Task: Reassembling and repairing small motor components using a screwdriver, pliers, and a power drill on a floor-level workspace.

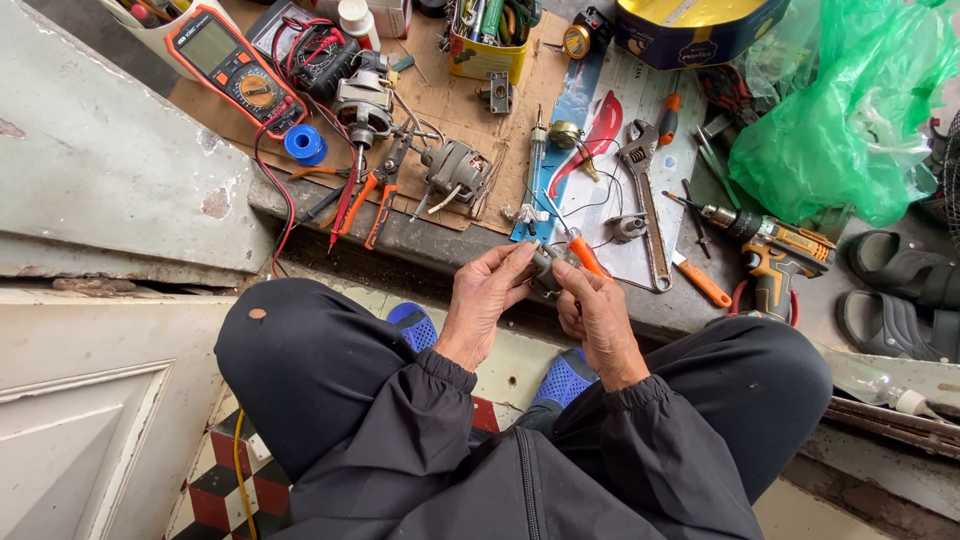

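Head cam: left hand [487, 295] pinches small grey part [546, 264] above knees, right hand [597, 315] wraps orange-handled screwdriver [583, 252] w/ tip on it. Part prob light, rigid, fiddly; grip its sides.

Soft, even daylight fills the scene, brightest toward one o'clock on the green plastic bag [850, 110]. Shadows stay faint. Focus is sharp throughout; edges bow slightly outward.

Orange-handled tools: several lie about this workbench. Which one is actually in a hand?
The orange-handled screwdriver, gripped in the right hand. The orange pliers and the orange cordless drill lie untouched on the bench.
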